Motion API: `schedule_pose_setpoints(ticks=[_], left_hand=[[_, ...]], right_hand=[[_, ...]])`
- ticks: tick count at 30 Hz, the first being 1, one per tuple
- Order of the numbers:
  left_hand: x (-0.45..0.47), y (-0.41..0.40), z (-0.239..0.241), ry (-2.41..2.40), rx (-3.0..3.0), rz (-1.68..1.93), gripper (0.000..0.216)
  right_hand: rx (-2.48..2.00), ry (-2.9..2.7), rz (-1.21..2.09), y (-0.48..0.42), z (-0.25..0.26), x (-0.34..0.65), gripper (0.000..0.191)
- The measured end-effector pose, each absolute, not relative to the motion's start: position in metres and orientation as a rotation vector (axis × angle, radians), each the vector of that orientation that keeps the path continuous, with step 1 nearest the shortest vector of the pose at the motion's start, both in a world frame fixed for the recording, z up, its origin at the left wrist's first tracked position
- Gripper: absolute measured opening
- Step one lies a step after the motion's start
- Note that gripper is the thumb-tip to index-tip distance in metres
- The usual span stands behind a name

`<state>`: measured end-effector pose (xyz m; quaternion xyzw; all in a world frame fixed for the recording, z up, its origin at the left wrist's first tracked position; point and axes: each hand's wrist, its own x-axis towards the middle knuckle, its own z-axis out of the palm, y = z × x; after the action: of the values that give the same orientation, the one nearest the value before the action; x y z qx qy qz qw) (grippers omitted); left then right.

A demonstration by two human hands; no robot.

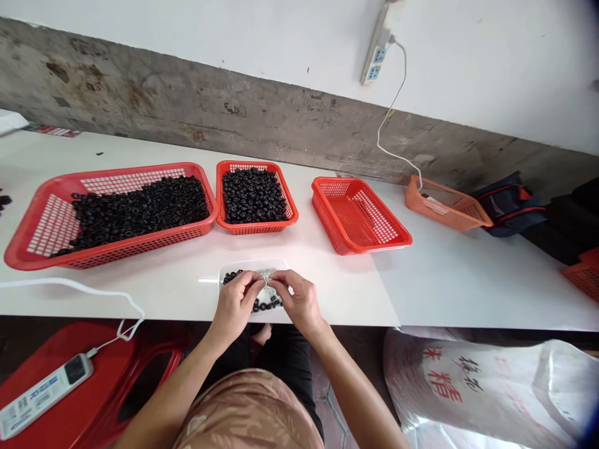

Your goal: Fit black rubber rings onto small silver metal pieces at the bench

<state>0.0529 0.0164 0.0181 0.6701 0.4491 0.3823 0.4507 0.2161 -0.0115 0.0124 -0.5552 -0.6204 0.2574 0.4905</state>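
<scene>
My left hand [236, 302] and my right hand [300, 298] meet over a shallow whitish tray [230, 264] near the table's front edge. Thumb and forefinger of each hand are pinched together, the fingertips almost touching. What sits between them is too small to make out. Beneath and around my hands, the tray holds small black ring-like parts [266, 305] and a heap of tiny silvery pieces [267, 272]. My hands hide part of the tray.
Black parts fill a long red basket [140, 244] and a smaller red basket [257, 229]. Another red basket [346, 218] and an orange basket [449, 215] stand rightward. A power strip [47, 396] lies on a red stool [100, 380]; a white sack [486, 386] stands below the table.
</scene>
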Motion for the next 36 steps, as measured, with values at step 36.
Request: schedule_pose_setpoints(ticks=[36], left_hand=[[0.030, 0.006, 0.015, 1.004, 1.453, 0.995, 0.020]], right_hand=[[-1.451, -1.489, 1.041, -0.030, 0.048, 0.206, 0.017]])
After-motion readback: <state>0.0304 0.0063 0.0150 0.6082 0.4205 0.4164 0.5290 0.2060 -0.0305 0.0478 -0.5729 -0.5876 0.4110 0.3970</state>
